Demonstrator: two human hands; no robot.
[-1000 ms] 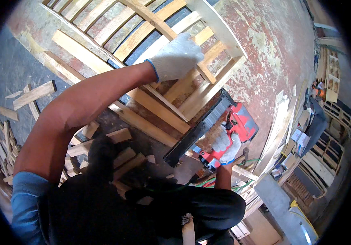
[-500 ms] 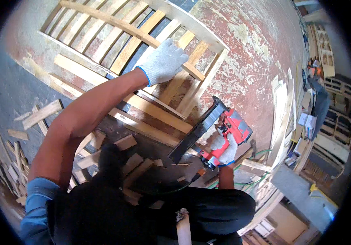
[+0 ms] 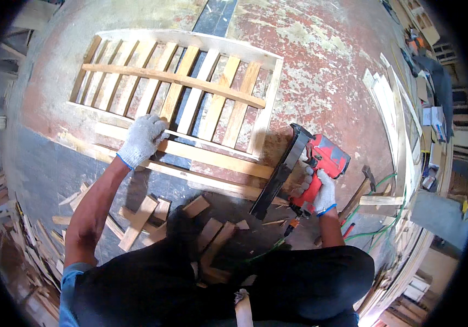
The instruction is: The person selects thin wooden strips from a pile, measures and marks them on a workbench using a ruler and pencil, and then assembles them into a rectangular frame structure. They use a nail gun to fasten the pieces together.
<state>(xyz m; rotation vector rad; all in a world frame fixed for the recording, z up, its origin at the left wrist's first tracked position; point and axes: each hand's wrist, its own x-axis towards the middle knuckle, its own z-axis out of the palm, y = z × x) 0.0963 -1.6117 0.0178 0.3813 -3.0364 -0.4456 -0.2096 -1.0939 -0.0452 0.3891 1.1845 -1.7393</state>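
My gloved left hand (image 3: 142, 139) is closed at the near side board of a slatted wooden frame (image 3: 217, 147), its fingers curled over the edge. The frame lies flat on the floor, with several slats inside and one long batten (image 3: 174, 78) lying across them. In my gloved right hand (image 3: 324, 192) is a red and black nail gun (image 3: 329, 157) with a long magazine, held by the handle to the right of the frame's near corner. An air hose fitting (image 3: 293, 224) hangs from its handle end. Part of the left hand's grip is hidden by the glove.
Two loose planks (image 3: 217, 158) lie along the frame's near side. Wood offcuts (image 3: 138, 220) are scattered before my knees. At right are a hammer (image 3: 369, 175), a green hose (image 3: 378, 231) and long pale strips (image 3: 386, 103). Scrap wood (image 3: 29, 256) is heaped at far left.
My left hand has moved from the long batten to the frame's near side board. The batten's right end has shifted within the frame's end. My right hand still holds the nail gun.
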